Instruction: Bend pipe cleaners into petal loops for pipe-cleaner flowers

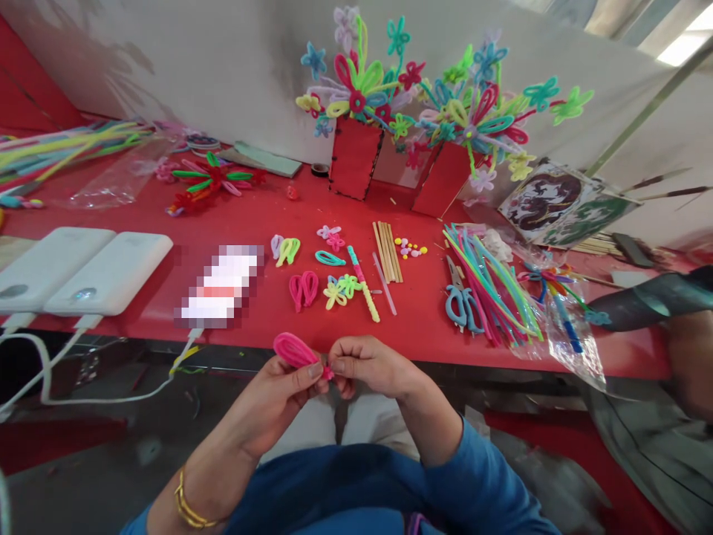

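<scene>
A pink pipe cleaner (295, 349), bent into long loops, is pinched at its lower end between the thumb and fingers of my left hand (292, 386). My right hand (365, 364) closes on the same end, its thumb and fingers pressed together at the twisted tip. Both hands are just off the table's front edge, over my lap. On the table ahead lie red pipe-cleaner loops (304, 290), a teal loop (330, 258), yellow and green flowers (341, 290) and a stick wrapped in teal, pink and yellow (363, 284).
Wooden sticks (388, 251), small beads (411, 248), blue-handled scissors (463, 301) and a bundle of pipe cleaners (495, 282) lie to the right. Two red boxes hold flower bouquets (362, 89) at the back. White power banks (108, 271) and a phone (223, 286) are left. Another person's arm (691, 357) is far right.
</scene>
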{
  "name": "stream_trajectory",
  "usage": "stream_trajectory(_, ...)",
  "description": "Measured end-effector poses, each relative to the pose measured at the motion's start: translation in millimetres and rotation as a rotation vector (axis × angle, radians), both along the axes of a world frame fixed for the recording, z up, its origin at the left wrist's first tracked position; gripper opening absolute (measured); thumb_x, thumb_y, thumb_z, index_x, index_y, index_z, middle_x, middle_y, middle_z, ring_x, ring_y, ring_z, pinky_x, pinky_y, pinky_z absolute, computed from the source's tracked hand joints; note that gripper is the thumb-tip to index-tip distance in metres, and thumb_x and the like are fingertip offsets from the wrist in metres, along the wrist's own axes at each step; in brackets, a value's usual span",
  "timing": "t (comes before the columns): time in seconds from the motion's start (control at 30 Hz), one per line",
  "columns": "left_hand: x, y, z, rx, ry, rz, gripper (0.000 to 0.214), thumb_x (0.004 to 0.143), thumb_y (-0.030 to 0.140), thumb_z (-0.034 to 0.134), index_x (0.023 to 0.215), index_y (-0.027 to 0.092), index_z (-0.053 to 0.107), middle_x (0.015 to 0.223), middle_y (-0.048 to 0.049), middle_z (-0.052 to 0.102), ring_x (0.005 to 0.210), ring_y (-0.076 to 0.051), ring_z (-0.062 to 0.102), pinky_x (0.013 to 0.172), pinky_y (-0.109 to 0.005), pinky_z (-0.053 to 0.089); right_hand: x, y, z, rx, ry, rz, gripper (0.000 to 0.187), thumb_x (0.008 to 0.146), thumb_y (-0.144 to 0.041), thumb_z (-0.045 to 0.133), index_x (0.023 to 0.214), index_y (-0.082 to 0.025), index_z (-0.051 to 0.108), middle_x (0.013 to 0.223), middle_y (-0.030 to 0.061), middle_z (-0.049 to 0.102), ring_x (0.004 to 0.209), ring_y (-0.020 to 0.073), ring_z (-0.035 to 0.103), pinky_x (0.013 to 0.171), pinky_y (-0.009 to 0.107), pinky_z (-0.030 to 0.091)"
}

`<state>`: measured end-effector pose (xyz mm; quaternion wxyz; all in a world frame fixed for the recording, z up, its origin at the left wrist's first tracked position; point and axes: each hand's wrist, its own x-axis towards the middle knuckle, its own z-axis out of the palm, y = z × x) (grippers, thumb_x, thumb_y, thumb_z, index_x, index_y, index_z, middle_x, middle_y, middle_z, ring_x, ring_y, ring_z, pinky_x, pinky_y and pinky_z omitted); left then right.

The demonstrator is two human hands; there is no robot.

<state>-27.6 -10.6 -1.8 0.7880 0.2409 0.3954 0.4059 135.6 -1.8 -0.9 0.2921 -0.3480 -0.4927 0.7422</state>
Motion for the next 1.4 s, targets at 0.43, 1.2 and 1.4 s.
stream_trajectory(0.43,21.3,0.0,3.9,0.066,0.055,0.387,0.019,0.053,0.028,0.080,0.062,0.018,0.067,0.057,0.0025,0.067,0.058,-0.012,0.060,0.061,-0.024,0.050,-28.1,-14.5,-6.0,0.786,-0.529,-0.559,0.018,0.085,-0.026,0.046,0.077,-0.018,0.061,0.069,0.0034,0.060,0.065,0.0129,0.054,0.064,0.023,0.043)
stream_trajectory(1.2,0.8,-6.1,-15.5,0.164,0.240,0.265,0.014,0.062,0.032,0.074,0.060,0.020,0.067,0.057,0.0007,0.065,0.060,-0.015,0.058,0.062,-0.027,0.047,-22.3,-23.8,-22.2,0.460,-0.375,-0.354,0.021,0.083,-0.038,0.049,0.085,-0.018,0.054,0.070,0.0019,0.057,0.064,0.0127,0.053,0.062,0.025,0.043)
stream_trajectory(1.4,5.8,-5.7,-6.9,0.002,0.148,0.215,0.021,0.057,0.030,0.077,0.059,0.013,0.064,0.055,0.0001,0.063,0.055,-0.012,0.055,0.055,-0.024,0.045,-7.8,-13.6,-1.9,1.102,-0.818,-0.212,0.024,0.092,-0.030,0.040,0.091,-0.018,0.062,0.083,0.0063,0.063,0.079,0.0152,0.057,0.070,0.024,0.041)
